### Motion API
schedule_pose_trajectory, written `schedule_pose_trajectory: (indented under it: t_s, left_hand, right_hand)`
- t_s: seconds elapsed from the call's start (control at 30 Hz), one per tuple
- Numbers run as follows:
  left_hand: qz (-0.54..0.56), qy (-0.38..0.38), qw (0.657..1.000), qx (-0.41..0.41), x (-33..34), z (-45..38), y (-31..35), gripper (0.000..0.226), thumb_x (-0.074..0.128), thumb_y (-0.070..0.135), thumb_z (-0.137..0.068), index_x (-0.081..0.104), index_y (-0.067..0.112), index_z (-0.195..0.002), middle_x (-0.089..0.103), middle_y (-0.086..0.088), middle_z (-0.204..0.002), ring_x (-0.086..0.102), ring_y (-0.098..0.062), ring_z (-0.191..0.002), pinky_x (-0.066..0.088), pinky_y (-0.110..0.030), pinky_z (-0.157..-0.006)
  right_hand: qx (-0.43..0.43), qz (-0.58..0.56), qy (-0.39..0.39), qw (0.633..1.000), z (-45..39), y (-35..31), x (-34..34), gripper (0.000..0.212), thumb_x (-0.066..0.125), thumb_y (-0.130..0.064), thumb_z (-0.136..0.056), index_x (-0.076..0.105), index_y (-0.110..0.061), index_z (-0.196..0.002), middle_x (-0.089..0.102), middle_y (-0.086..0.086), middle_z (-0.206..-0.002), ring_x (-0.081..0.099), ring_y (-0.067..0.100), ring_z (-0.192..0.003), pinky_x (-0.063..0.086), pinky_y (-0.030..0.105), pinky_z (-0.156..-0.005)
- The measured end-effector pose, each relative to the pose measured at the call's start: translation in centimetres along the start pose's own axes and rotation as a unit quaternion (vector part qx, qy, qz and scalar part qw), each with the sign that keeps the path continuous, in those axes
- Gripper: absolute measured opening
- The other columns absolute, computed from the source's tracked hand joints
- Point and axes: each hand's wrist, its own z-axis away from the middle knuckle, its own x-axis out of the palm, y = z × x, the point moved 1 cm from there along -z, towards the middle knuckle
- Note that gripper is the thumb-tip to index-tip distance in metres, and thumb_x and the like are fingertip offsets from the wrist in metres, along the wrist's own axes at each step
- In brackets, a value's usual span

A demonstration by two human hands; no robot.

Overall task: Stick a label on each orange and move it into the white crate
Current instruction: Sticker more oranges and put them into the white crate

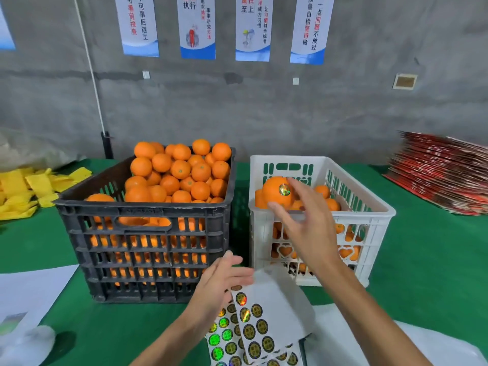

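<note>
Over white crate (320, 165) right hand (303, 223) spread, loosing orange (277, 192) with holographic label (284, 189), writing unreadable; left hand (224, 281) flat on sticker sheet (261, 320).

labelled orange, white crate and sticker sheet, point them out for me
labelled orange (274, 192), head view, on its peel left of the shiny label
white crate (380, 211), head view, on its right rim
sticker sheet (260, 327), head view, between the round labels
</note>
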Motion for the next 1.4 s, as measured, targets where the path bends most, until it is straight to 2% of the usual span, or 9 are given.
schedule_pose_trajectory:
  t_s: [0.27,0.53,0.63,0.7,0.83,1.03,1.13,1.23,1.4]
  left_hand:
    - [-0.369,-0.031,0.918,0.143,-2.5,2.6,3.7,0.016,0.056,0.046,-0.104,0.069,0.037,-0.103,0.072,0.027,-0.098,0.069,0.003,-0.094,0.06,-0.03,-0.087]
    - [-0.402,0.233,0.797,0.385,-6.5,-0.5,15.4,0.026,0.062,0.047,-0.1,0.064,0.032,-0.079,0.065,0.014,-0.073,0.061,-0.004,-0.073,0.044,-0.02,-0.056]
    - [-0.509,0.278,0.754,0.308,-10.4,-4.5,18.4,0.015,0.067,0.04,-0.097,0.067,0.028,-0.089,0.071,0.012,-0.087,0.065,-0.002,-0.083,0.047,-0.02,-0.061]
    - [-0.602,0.275,0.731,0.167,-13.8,-7.2,19.4,0.025,0.069,0.04,-0.094,0.07,0.02,-0.11,0.073,-0.004,-0.114,0.066,-0.027,-0.112,0.056,-0.038,-0.086]
    - [-0.72,0.138,0.668,-0.128,-18.9,-10.1,19.2,0.051,0.071,0.038,-0.09,0.063,0.009,-0.131,0.064,-0.014,-0.136,0.062,-0.038,-0.122,0.053,-0.05,-0.104]
    - [-0.677,0.144,0.69,-0.214,-20.2,-11.8,17.9,0.125,0.078,0.054,-0.082,-0.007,0.019,-0.166,0.034,-0.015,-0.165,0.047,-0.043,-0.14,0.046,-0.057,-0.112]
    - [-0.67,0.145,0.695,-0.217,-20.8,-12.2,17.6,0.125,0.071,0.051,-0.093,-0.03,0.019,-0.16,0.026,-0.018,-0.17,0.045,-0.045,-0.143,0.043,-0.057,-0.115]
    - [-0.632,0.127,0.746,-0.168,-21.9,-12.3,17.8,0.112,0.076,0.048,-0.092,-0.005,0.028,-0.167,0.034,-0.014,-0.167,0.049,-0.039,-0.14,0.044,-0.053,-0.114]
    - [-0.65,0.145,0.742,-0.073,-21.0,-12.3,18.1,0.078,0.08,0.039,-0.09,0.039,0.034,-0.156,0.045,-0.016,-0.154,0.053,-0.037,-0.133,0.048,-0.05,-0.108]
  right_hand:
    - [0.007,0.021,-0.017,1.0,-3.3,2.4,0.4,0.038,0.058,-0.013,-0.103,0.058,-0.014,-0.142,0.057,0.003,-0.146,0.049,0.017,-0.137,0.042,0.046,-0.116]
    - [-0.033,-0.072,-0.078,0.994,-5.0,-3.6,5.6,0.032,0.06,-0.011,-0.102,0.065,-0.013,-0.134,0.067,0.004,-0.128,0.061,0.019,-0.118,0.048,0.035,-0.105]
    - [-0.021,-0.139,-0.122,0.982,-6.4,-6.4,8.0,0.031,0.065,-0.012,-0.1,0.067,-0.015,-0.131,0.069,0.0,-0.122,0.063,0.011,-0.109,0.049,0.02,-0.097]
    - [0.0,-0.156,-0.194,0.968,-7.4,-7.5,9.4,0.034,0.065,-0.011,-0.1,0.065,-0.017,-0.133,0.068,-0.002,-0.126,0.062,0.01,-0.112,0.049,0.021,-0.097]
    - [0.02,-0.125,-0.306,0.944,-8.8,-7.7,10.6,0.037,0.07,-0.014,-0.098,0.064,-0.015,-0.135,0.068,0.0,-0.127,0.062,0.013,-0.115,0.05,0.032,-0.103]
    - [0.025,-0.129,-0.292,0.947,-8.6,-7.3,10.8,0.029,0.07,-0.016,-0.098,0.071,-0.017,-0.126,0.07,-0.003,-0.122,0.063,0.011,-0.112,0.05,0.027,-0.1]
    - [0.034,-0.136,-0.282,0.949,-8.6,-7.1,10.9,0.026,0.069,-0.015,-0.098,0.072,-0.017,-0.123,0.071,-0.002,-0.121,0.063,0.011,-0.111,0.049,0.025,-0.096]
    - [0.038,-0.131,-0.275,0.952,-8.5,-7.0,11.2,0.023,0.068,-0.016,-0.098,0.073,-0.018,-0.121,0.071,-0.003,-0.12,0.062,0.008,-0.109,0.047,0.02,-0.09]
    - [0.046,-0.134,-0.258,0.956,-8.3,-6.6,11.6,0.021,0.067,-0.017,-0.099,0.074,-0.019,-0.118,0.071,-0.002,-0.121,0.062,0.008,-0.109,0.051,0.023,-0.091]
